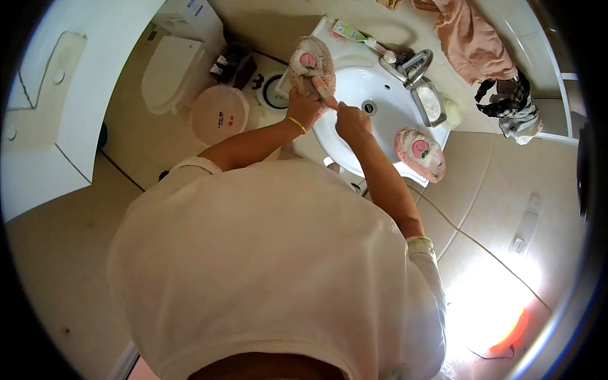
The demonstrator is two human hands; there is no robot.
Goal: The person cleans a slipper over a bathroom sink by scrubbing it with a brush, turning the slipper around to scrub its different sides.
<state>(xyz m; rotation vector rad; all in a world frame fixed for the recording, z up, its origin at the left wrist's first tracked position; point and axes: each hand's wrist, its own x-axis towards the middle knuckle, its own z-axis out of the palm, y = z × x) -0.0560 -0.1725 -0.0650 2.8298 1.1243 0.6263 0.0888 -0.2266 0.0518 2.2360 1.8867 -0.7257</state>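
Reaching forward from a pale top (272, 253), the left hand (305, 109) curls around a fluffy slipper (309, 56) at the left side of a white sink (342, 142). Beside it, the right hand (353, 124) is partly curled, its grip unclear. A second slipper (420, 154) rests on the right rim; the faucet (417, 66) stands beyond.

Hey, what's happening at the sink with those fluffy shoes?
A person is leaning over the white sink. Their left hand holds one fluffy pink-and-white slipper near the edge. Their right hand is close beside it, pointing toward the slipper; something pale shows between the hands, but it is too blurry to name. The other slipper lies by itself on the sink's edge, on the far side of the right arm.
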